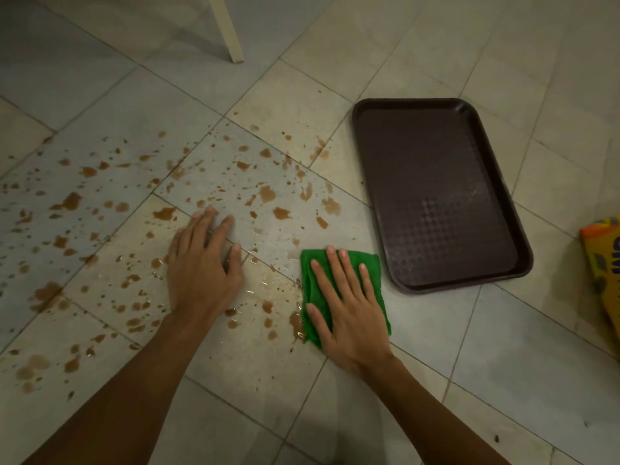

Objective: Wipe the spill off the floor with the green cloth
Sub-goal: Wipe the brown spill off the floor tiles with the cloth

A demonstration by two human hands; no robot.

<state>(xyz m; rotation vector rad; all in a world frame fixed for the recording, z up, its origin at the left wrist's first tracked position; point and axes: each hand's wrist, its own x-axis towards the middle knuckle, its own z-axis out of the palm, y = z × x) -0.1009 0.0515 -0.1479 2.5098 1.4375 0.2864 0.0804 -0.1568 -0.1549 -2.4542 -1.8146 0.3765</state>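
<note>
Far left, over the matte, square-tiled floor (503, 364): a brown spill (70, 201) in ragged blotches and fine specks, glossy where thickest, scattered from the left edge across to the cloth. A thin clear sheen of wet on the tiles between the two hands. Up top, left of centre, a cream, flat-sided furniture leg (229, 31) planted on the tiles. Next, the left hand (201, 266): palm down on the bare floor among the drops, fingers straight and slightly spread, holding nothing. Just to the right, the green cloth (354, 258): a folded, nubby, roughly rectangular pad, flat on the floor at the spill's right fringe, its left edge touching a brown puddle. On top of it, the right hand (349, 310): presses flat, fingers extended and fanned, thumb along the cloth's left side, nothing curled round the fabric. Further right, near the cloth but apart from it, a dark brown plastic tray (436, 196): rectangular, round-cornered, raised rim, fine bumpy lattice across its base. At the right edge, cut off by the frame, a yellow and orange printed pack (605, 263), kind impossible to tell
</note>
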